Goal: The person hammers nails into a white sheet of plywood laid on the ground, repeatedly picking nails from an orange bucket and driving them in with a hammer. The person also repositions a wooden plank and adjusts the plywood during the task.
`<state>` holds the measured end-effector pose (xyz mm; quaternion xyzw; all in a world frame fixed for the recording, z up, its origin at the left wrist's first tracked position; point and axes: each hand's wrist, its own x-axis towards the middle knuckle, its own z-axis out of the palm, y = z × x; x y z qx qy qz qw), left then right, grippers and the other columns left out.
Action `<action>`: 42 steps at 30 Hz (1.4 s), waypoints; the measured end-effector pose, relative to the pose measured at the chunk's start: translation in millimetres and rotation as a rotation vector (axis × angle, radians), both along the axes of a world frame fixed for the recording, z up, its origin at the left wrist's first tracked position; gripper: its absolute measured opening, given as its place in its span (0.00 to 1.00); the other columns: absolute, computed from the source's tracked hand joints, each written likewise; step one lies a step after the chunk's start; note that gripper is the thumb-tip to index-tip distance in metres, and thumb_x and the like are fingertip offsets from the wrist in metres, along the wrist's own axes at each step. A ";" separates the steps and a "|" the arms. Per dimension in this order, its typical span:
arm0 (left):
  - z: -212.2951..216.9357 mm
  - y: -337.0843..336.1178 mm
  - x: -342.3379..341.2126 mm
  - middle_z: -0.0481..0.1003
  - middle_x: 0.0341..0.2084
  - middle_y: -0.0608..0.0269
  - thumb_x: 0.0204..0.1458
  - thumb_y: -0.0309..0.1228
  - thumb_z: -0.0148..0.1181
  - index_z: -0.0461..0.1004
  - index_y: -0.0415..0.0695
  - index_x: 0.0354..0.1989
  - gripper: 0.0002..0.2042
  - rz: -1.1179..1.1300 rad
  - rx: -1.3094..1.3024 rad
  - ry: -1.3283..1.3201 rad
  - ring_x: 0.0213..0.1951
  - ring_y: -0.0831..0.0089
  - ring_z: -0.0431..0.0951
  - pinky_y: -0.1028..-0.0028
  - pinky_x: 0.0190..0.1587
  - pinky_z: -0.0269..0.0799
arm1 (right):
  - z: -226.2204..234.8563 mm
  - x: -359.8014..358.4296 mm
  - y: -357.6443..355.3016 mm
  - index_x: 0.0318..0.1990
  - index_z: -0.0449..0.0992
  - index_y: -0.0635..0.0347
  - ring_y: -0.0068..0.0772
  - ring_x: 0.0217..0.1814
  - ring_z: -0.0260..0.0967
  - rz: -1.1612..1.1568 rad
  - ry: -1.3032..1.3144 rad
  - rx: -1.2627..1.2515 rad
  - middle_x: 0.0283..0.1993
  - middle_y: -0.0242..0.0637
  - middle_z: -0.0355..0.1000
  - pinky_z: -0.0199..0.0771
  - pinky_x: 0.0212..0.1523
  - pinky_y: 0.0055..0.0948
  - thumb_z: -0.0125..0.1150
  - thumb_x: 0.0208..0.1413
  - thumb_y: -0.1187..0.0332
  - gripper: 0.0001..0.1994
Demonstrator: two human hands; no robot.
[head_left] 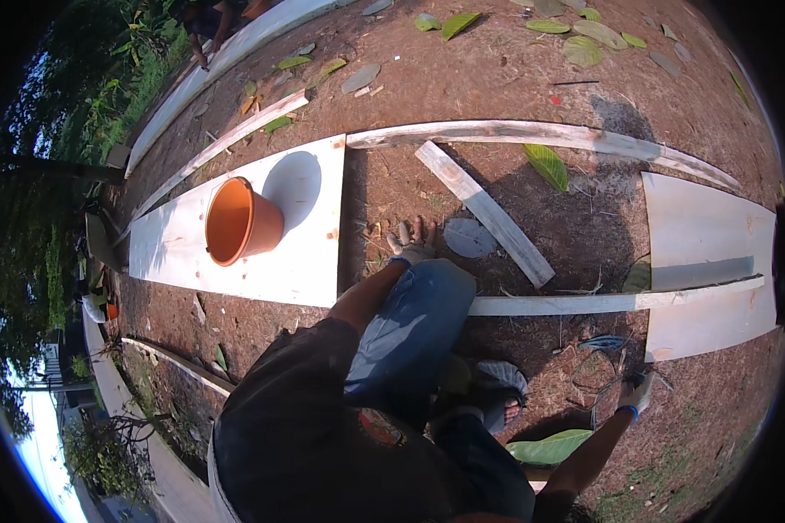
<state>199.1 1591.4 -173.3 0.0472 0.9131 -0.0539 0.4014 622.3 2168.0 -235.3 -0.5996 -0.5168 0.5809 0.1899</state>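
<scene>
My left hand (414,241), in a pale glove with a blue cuff, is spread open on the brown soil beside my bent knee. It lies between a white board (314,261) and a grey dry leaf (469,237). To the lower right, my right hand (638,394), gloved too, reaches down with its fingers curled at a dark tangle of thin strands (595,370). What it grips there is too small to make out. A bluish bundle (604,343) lies near that hand, close to the edge of a pale panel (706,322).
An orange bucket (244,222) stands on the white board. Long wooden strips (497,131) lie around, with a short plank (488,213) slanting between them and another strip (576,304) by my knee. Green leaves (546,166) dot the soil. Another person (205,22) is at the far left.
</scene>
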 end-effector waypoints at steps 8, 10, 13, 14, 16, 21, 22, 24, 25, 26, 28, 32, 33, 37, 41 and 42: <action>-43.1 -11.7 6.7 0.32 0.82 0.60 0.55 0.69 0.56 0.35 0.58 0.82 0.54 0.046 0.022 0.047 0.79 0.38 0.38 0.31 0.73 0.44 | 1.4 -75.4 36.0 0.59 0.79 0.59 0.31 0.42 0.74 -0.223 0.304 -0.051 0.45 0.34 0.77 0.79 0.33 0.29 0.70 0.62 0.54 0.24; -52.3 0.4 6.6 0.34 0.82 0.60 0.54 0.68 0.58 0.36 0.57 0.82 0.55 0.037 0.037 0.047 0.79 0.38 0.40 0.31 0.72 0.45 | 21.0 -82.1 39.5 0.59 0.79 0.63 0.37 0.51 0.73 -0.110 0.118 -0.014 0.53 0.38 0.75 0.78 0.42 0.38 0.67 0.63 0.53 0.25; -55.3 -15.3 0.7 0.38 0.82 0.61 0.61 0.63 0.49 0.41 0.50 0.81 0.47 0.007 -0.002 0.109 0.78 0.36 0.42 0.28 0.71 0.46 | 22.4 -75.3 30.6 0.57 0.79 0.64 0.39 0.54 0.72 -0.054 0.102 -0.045 0.55 0.40 0.74 0.78 0.45 0.40 0.66 0.64 0.54 0.24; -55.6 -14.5 0.3 0.38 0.82 0.60 0.62 0.62 0.47 0.42 0.49 0.81 0.45 0.013 -0.025 0.116 0.78 0.35 0.43 0.27 0.70 0.46 | 22.4 -74.5 31.5 0.56 0.79 0.64 0.38 0.53 0.72 -0.065 0.143 -0.054 0.54 0.40 0.74 0.78 0.44 0.39 0.65 0.64 0.54 0.23; -55.3 21.8 0.4 0.39 0.82 0.59 0.65 0.57 0.43 0.42 0.48 0.80 0.41 -0.026 0.011 0.133 0.78 0.34 0.43 0.26 0.70 0.45 | 12.2 -35.6 54.2 0.54 0.81 0.58 0.31 0.40 0.70 -0.166 0.161 -0.018 0.45 0.35 0.75 0.77 0.38 0.34 0.69 0.63 0.57 0.18; -54.7 30.2 -8.3 0.40 0.82 0.56 0.67 0.52 0.39 0.42 0.47 0.80 0.37 -0.208 -0.179 0.133 0.77 0.31 0.43 0.26 0.68 0.47 | -4.7 131.9 86.9 0.52 0.82 0.57 0.37 0.41 0.71 -0.435 -0.024 -0.033 0.44 0.37 0.77 0.74 0.36 0.36 0.71 0.61 0.51 0.21; -62.6 17.2 3.5 0.40 0.82 0.56 0.67 0.52 0.40 0.42 0.47 0.80 0.37 -0.165 -0.170 0.135 0.77 0.30 0.44 0.25 0.68 0.47 | 6.4 165.6 73.6 0.50 0.81 0.62 0.35 0.39 0.69 -0.422 0.042 0.042 0.43 0.36 0.75 0.73 0.36 0.35 0.69 0.62 0.49 0.23; -76.4 14.1 5.0 0.39 0.81 0.54 0.66 0.52 0.40 0.42 0.47 0.80 0.38 -0.108 -0.107 0.160 0.76 0.29 0.45 0.25 0.67 0.47 | 43.9 261.6 73.9 0.47 0.81 0.65 0.29 0.29 0.62 -0.365 -0.279 0.129 0.31 0.33 0.68 0.63 0.26 0.31 0.68 0.62 0.45 0.27; -83.8 7.2 -0.9 0.39 0.81 0.53 0.66 0.51 0.40 0.42 0.47 0.80 0.37 -0.117 -0.112 0.139 0.76 0.28 0.46 0.23 0.67 0.47 | 61.8 306.7 70.8 0.46 0.80 0.66 0.26 0.24 0.59 -0.343 -0.435 0.154 0.25 0.31 0.65 0.58 0.21 0.30 0.67 0.62 0.42 0.29; -88.3 -16.9 -3.5 0.39 0.81 0.52 0.66 0.52 0.42 0.41 0.47 0.80 0.39 -0.154 -0.134 0.144 0.76 0.27 0.46 0.23 0.67 0.46 | 78.9 327.9 67.0 0.51 0.80 0.64 0.26 0.27 0.60 -0.413 -0.498 -0.027 0.30 0.33 0.71 0.61 0.23 0.33 0.66 0.62 0.41 0.30; -93.2 -57.0 -15.1 0.38 0.81 0.50 0.64 0.53 0.46 0.39 0.46 0.80 0.42 -0.228 -0.153 0.163 0.75 0.26 0.46 0.22 0.67 0.45 | 83.4 378.4 54.3 0.61 0.77 0.62 0.31 0.39 0.69 -0.466 -0.560 -0.088 0.47 0.39 0.77 0.72 0.36 0.37 0.62 0.65 0.42 0.32; -88.0 -28.1 -10.7 0.37 0.80 0.41 0.60 0.56 0.52 0.35 0.38 0.80 0.50 -0.293 -0.103 0.049 0.76 0.29 0.48 0.32 0.72 0.47 | 108.6 384.0 -11.4 0.63 0.75 0.64 0.34 0.45 0.69 -0.496 -0.610 -0.120 0.51 0.42 0.76 0.73 0.41 0.38 0.59 0.66 0.43 0.32; -77.8 -9.5 -14.9 0.37 0.80 0.39 0.59 0.57 0.53 0.33 0.36 0.79 0.52 -0.316 -0.065 -0.037 0.76 0.31 0.49 0.35 0.73 0.48 | 111.5 380.6 -32.5 0.63 0.74 0.64 0.35 0.46 0.69 -0.495 -0.599 -0.118 0.52 0.43 0.75 0.73 0.42 0.39 0.59 0.67 0.43 0.32; -26.8 2.2 -44.1 0.57 0.72 0.34 0.55 0.58 0.54 0.56 0.39 0.74 0.45 -0.580 -0.047 -0.222 0.70 0.42 0.65 0.51 0.71 0.59 | 92.9 335.0 -120.0 0.65 0.72 0.65 0.39 0.52 0.70 -0.405 -0.450 -0.156 0.56 0.46 0.74 0.74 0.47 0.40 0.56 0.68 0.43 0.33; -3.4 48.5 -64.1 0.79 0.54 0.45 0.53 0.52 0.61 0.77 0.51 0.62 0.29 -0.877 -0.183 -0.125 0.57 0.48 0.80 0.55 0.58 0.75 | 83.2 290.1 -176.7 0.67 0.71 0.67 0.42 0.57 0.70 -0.330 -0.263 -0.119 0.60 0.48 0.72 0.75 0.52 0.41 0.54 0.69 0.44 0.33; 29.4 91.3 -54.6 0.83 0.50 0.48 0.53 0.49 0.62 0.81 0.51 0.57 0.25 -0.924 -0.198 -0.048 0.54 0.51 0.82 0.55 0.52 0.79 | 91.0 286.2 -183.7 0.68 0.70 0.67 0.43 0.58 0.71 -0.322 -0.234 -0.086 0.61 0.49 0.72 0.75 0.54 0.42 0.53 0.70 0.44 0.34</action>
